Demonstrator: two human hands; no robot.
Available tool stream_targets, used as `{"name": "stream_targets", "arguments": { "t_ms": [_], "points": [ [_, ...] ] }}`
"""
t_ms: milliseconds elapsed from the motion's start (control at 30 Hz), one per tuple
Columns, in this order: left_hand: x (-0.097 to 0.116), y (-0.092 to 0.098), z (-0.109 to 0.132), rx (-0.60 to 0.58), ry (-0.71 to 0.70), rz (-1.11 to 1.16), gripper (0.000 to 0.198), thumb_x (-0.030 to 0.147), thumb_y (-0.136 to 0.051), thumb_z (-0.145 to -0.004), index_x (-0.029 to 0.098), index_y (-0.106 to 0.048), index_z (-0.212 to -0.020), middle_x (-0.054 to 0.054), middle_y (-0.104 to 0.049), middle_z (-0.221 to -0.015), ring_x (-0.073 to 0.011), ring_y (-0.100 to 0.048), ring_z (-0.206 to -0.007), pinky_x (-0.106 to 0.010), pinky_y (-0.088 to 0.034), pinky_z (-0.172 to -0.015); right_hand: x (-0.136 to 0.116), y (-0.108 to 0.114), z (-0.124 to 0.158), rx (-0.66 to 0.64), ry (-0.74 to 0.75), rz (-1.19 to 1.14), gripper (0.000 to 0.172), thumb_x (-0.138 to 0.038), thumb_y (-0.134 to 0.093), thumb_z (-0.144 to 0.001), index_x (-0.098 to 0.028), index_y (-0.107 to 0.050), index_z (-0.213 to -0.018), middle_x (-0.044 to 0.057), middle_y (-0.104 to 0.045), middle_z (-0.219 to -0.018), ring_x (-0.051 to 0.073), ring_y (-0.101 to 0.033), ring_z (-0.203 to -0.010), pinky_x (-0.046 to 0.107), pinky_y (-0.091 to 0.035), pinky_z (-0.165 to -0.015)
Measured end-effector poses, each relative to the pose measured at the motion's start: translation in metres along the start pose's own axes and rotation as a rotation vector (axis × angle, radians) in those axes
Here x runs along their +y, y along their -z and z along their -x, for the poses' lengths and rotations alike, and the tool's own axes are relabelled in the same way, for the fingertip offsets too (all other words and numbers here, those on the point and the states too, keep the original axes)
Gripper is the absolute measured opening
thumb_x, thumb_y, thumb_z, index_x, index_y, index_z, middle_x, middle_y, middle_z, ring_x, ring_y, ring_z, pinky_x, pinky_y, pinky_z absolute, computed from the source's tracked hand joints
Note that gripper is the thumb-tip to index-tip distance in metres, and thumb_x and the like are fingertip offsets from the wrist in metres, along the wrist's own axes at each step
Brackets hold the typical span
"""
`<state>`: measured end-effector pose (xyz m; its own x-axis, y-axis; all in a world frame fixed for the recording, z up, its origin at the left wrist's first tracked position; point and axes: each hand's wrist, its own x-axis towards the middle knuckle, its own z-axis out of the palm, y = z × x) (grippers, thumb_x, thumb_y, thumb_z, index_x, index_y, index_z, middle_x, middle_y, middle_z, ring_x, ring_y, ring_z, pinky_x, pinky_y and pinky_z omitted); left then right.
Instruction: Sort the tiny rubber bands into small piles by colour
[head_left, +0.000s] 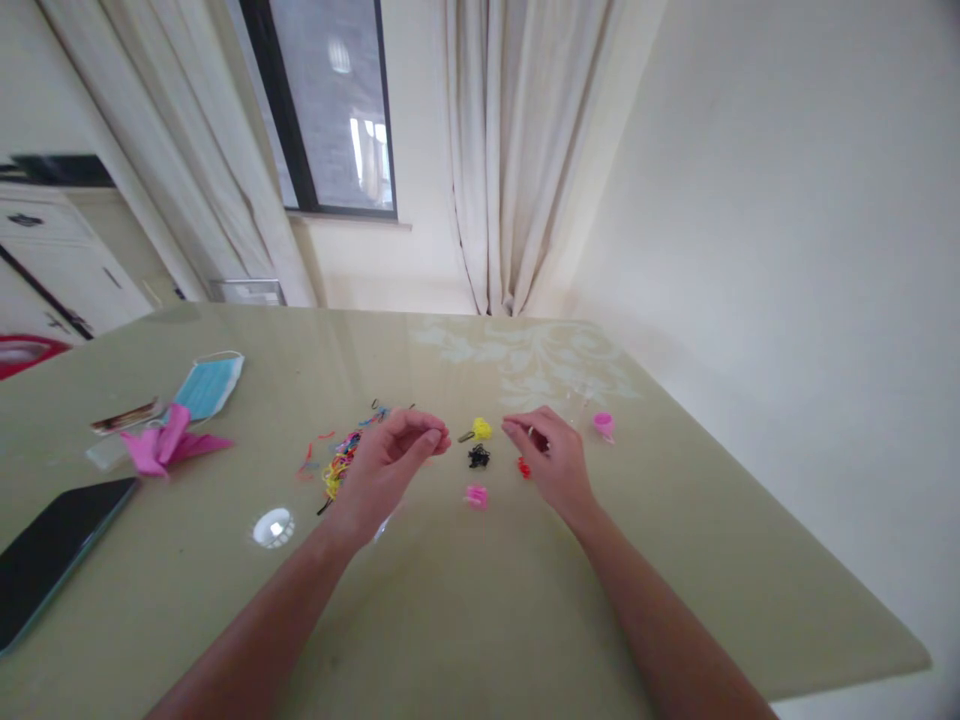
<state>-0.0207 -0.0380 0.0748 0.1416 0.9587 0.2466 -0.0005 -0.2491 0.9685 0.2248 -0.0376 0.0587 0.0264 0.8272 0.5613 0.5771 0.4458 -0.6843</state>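
Note:
My left hand (401, 450) hovers beside a mixed heap of small coloured bands (342, 462), its thumb and fingertips pinched together. What they hold, if anything, is too small to make out. My right hand (551, 455) is also in a pinch, above a red pile of bands (523, 468) that it partly hides. Between the hands lie a yellow pile (481, 429), a black pile (478, 456) and a pink pile (476, 496), one nearer to me than the other. A dark olive band (466, 437) lies just left of the yellow ones.
A small pink cup-shaped piece (603, 425) stands right of my right hand. At the left are a blue face mask (212, 387), a folded pink paper shape (169, 443) and a dark phone (64, 545). The glossy table (480, 610) meets a wall at the right.

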Motion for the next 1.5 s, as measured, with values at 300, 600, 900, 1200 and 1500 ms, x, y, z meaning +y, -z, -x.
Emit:
{"name": "stream_targets", "arguments": {
  "t_ms": [300,600,900,1200,1500],
  "points": [
    [-0.010,-0.005,0.001,0.010,-0.015,-0.064,0.027,0.045,-0.075,-0.087,0.019,-0.074,-0.093,-0.005,-0.080,-0.089,-0.0182,-0.076,-0.084,-0.032,-0.064,-0.081,-0.021,0.001,0.004,0.031,0.001,-0.055,0.025,-0.039,-0.062,-0.102,-0.021,-0.079,-0.103,0.005,-0.070,-0.087,0.015,-0.057,-0.064,0.030,-0.048,-0.062],
    [-0.031,0.000,-0.004,-0.024,-0.024,-0.312,0.023,0.041,-0.064,-0.094,0.020,-0.073,-0.099,-0.006,-0.078,-0.092,-0.0196,-0.074,-0.082,-0.032,-0.059,-0.075,0.029,0.062,-0.016,-0.520,-0.256,0.105,0.014,-0.034,-0.076,-0.083,-0.021,-0.081,-0.082,0.004,-0.077,-0.075,0.019,-0.065,-0.067,0.030,-0.047,-0.063],
    [-0.040,0.018,-0.002,-0.158,-0.037,-1.228,0.026,0.023,-0.059,-0.099,0.019,-0.075,-0.119,-0.013,-0.072,-0.122,-0.0343,-0.063,-0.119,-0.049,-0.048,-0.105,0.027,0.056,-0.009,-0.851,-0.398,0.350,0.014,-0.010,-0.072,-0.067,-0.020,-0.081,-0.069,0.002,-0.076,-0.068,0.019,-0.067,-0.066,0.027,-0.044,-0.060],
    [-0.039,0.017,-0.006,-0.273,0.010,-1.271,0.022,0.026,-0.054,-0.102,0.022,-0.076,-0.103,-0.010,-0.073,-0.112,-0.0312,-0.065,-0.112,-0.044,-0.048,-0.099,0.004,0.041,-0.009,-0.625,-0.206,0.055,0.008,-0.017,-0.064,-0.080,-0.018,-0.071,-0.084,0.000,-0.069,-0.073,0.014,-0.059,-0.066,0.025,-0.043,-0.061],
    [-0.035,0.014,-0.008,-0.133,0.003,-1.196,0.023,0.024,-0.047,-0.104,0.021,-0.070,-0.101,-0.010,-0.077,-0.098,-0.0296,-0.071,-0.097,-0.040,-0.049,-0.087,0.008,-0.019,0.000,-0.439,-0.060,0.301,0.012,-0.008,-0.064,-0.088,-0.019,-0.067,-0.093,0.003,-0.074,-0.090,0.016,-0.066,-0.079,0.028,-0.045,-0.075]
  ]
}}
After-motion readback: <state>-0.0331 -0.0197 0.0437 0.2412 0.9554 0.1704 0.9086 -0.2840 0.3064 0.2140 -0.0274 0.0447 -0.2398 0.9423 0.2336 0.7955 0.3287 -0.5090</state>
